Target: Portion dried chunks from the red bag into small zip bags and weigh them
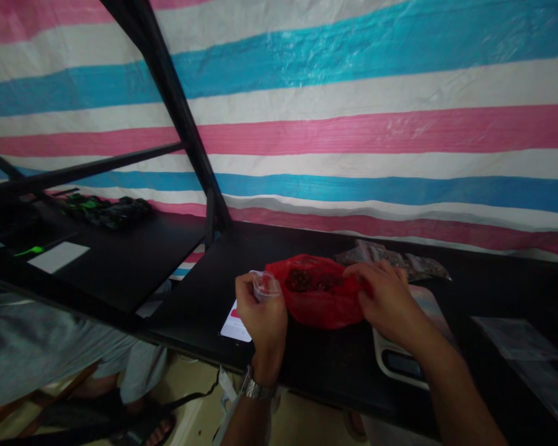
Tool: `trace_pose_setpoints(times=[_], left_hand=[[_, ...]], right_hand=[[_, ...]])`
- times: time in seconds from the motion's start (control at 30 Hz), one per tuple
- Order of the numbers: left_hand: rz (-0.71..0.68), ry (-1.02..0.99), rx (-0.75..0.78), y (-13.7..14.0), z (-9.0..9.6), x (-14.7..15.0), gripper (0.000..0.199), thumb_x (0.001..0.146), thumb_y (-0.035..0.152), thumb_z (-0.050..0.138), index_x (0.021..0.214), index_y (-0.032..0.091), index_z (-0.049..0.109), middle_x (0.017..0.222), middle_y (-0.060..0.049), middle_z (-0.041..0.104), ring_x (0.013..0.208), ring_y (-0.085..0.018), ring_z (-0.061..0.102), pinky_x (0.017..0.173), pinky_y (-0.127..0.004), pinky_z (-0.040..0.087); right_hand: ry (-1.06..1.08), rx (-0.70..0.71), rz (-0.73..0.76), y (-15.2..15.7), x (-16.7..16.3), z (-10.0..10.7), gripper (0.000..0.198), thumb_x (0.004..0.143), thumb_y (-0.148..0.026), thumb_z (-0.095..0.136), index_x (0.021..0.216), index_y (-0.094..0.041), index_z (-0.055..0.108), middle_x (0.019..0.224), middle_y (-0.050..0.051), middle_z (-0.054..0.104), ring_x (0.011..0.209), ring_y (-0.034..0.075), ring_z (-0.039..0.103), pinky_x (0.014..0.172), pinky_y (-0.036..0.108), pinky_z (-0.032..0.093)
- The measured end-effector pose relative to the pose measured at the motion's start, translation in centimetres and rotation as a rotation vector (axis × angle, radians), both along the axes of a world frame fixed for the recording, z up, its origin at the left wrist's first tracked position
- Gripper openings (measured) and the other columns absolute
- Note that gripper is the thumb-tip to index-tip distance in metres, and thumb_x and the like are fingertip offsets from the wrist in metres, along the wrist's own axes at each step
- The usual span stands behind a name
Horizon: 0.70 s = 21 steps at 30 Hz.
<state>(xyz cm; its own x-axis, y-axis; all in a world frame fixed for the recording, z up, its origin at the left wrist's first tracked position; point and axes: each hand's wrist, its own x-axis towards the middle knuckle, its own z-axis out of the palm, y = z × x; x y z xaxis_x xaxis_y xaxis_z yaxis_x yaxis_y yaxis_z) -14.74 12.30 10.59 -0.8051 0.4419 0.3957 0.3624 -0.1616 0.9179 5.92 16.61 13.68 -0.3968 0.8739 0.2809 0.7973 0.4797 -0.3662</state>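
Holding clear cup (266, 285) in clamped fingers of left hand (264, 314), left of red bag (323, 313); clamping that bag's right edge in fingers of right hand (385, 293), left of scale (403, 364); could spill dark contents (300, 280) by tugging soft rim unevenly

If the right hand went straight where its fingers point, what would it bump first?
The right hand would probably meet the red bag first; it seems to hold the bag's edge.

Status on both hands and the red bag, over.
Left hand holding small clear cup. Right hand holding red bag. Bag open, dark contents showing. Right arm partly covers scale.
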Motion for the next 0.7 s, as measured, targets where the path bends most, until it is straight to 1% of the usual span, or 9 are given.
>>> trace_pose_setpoints(times=[0.13, 0.23, 0.3, 0.33, 0.4, 0.47, 0.57, 0.63, 0.7], left_hand=[[-0.033, 0.124, 0.028, -0.7, 0.0, 0.6, 0.014, 0.082, 0.020, 0.063, 0.085, 0.025, 0.051, 0.072, 0.006, 0.049, 0.063, -0.014, 0.048, 0.062, -0.027, 0.041], [-0.034, 0.296, -0.004, -1.1, 0.0, 0.6, 0.019, 0.079, 0.015, 0.064, 0.087, 0.025, 0.051, 0.079, 0.003, 0.052, 0.070, -0.018, 0.052, 0.067, -0.031, 0.042], [-0.024, 0.439, 0.015, -1.1, 0.0, 0.3, 0.025, 0.075, 0.011, 0.064, 0.091, 0.025, 0.051, 0.088, -0.001, 0.056, 0.083, -0.022, 0.056, 0.077, -0.035, 0.045], [-0.053, 0.507, 0.026, -1.0, 0.1, 0.1, 0.028, 0.073, 0.009, 0.064, 0.092, 0.025, 0.051, 0.095, -0.004, 0.057, 0.091, -0.024, 0.058, 0.083, -0.038, 0.046], [-0.175, 0.584, 0.012, -0.8, 0.1, -0.1, 0.031, 0.073, 0.007, 0.065, 0.095, 0.025, 0.051, 0.108, -0.008, 0.060, 0.105, -0.027, 0.059, 0.093, -0.042, 0.047], [-0.305, 0.574, -0.065, -0.3, 0.0, -0.3, 0.031, 0.075, 0.006, 0.066, 0.096, 0.024, 0.052, 0.119, -0.010, 0.059, 0.116, -0.029, 0.059, 0.101, -0.045, 0.048], [-0.409, 0.437, -0.257, 0.4, -0.5, -0.4, 0.034, 0.076, 0.003, 0.067, 0.098, 0.023, 0.053, 0.126, -0.012, 0.059, 0.124, -0.030, 0.059, 0.106, -0.046, 0.047], [-0.449, 0.324, -0.380, 0.9, -0.7, -0.4, 0.034, 0.077, 0.001, 0.066, 0.100, 0.023, 0.052, 0.119, -0.010, 0.063, 0.116, -0.028, 0.063, 0.101, -0.043, 0.049], [-0.468, 0.243, -0.456, 1.4, -0.8, -0.4, 0.032, 0.080, 0.001, 0.064, 0.098, 0.024, 0.051, 0.102, -0.005, 0.067, 0.098, -0.024, 0.068, 0.087, -0.036, 0.051]], right_hand=[[-0.055, -0.084, 0.085, -1.4, 2.1, 0.7, 0.047, 0.071, 0.004, 0.052, 0.090, -0.029, 0.080, 0.109, 0.006, 0.076, 0.109, 0.031, 0.057, 0.095, 0.047, 0.038], [-0.006, -0.124, 0.193, -2.4, 1.6, 1.0, 0.056, 0.066, 0.006, 0.056, 0.103, -0.030, 0.080, 0.123, 0.006, 0.075, 0.117, 0.031, 0.057, 0.104, 0.048, 0.041], [0.074, -0.134, 0.249, -2.7, -0.1, 1.3, 0.050, 0.076, 0.001, 0.059, 0.112, -0.029, 0.076, 0.130, 0.006, 0.072, 0.125, 0.030, 0.055, 0.110, 0.046, 0.042], [0.103, -0.143, 0.248, -2.7, -1.2, 1.4, 0.040, 0.084, -0.004, 0.059, 0.112, -0.028, 0.075, 0.129, 0.007, 0.072, 0.126, 0.029, 0.056, 0.110, 0.045, 0.043], [0.072, -0.195, 0.136, -2.6, -3.4, 1.3, 0.021, 0.096, -0.016, 0.058, 0.109, -0.024, 0.073, 0.123, 0.011, 0.072, 0.119, 0.030, 0.061, 0.106, 0.045, 0.047], [-0.040, -0.265, 0.008, -2.5, -5.1, 0.8, 0.017, 0.097, -0.020, 0.061, 0.110, -0.018, 0.071, 0.125, 0.017, 0.071, 0.118, 0.033, 0.064, 0.103, 0.047, 0.049], [-0.166, -0.331, -0.044, -2.3, -6.1, 0.0, 0.020, 0.097, -0.015, 0.059, 0.114, -0.017, 0.069, 0.124, 0.019, 0.072, 0.119, 0.034, 0.067, 0.100, 0.044, 0.050], [-0.162, -0.327, -0.043, -2.2, -6.1, -0.3, 0.021, 0.097, -0.011, 0.054, 0.111, -0.019, 0.069, 0.120, 0.016, 0.074, 0.116, 0.032, 0.069, 0.098, 0.041, 0.050], [-0.132, -0.313, -0.039, -2.1, -6.0, -0.3, 0.016, 0.098, -0.014, 0.056, 0.107, -0.019, 0.068, 0.118, 0.015, 0.075, 0.115, 0.030, 0.069, 0.098, 0.040, 0.049]])
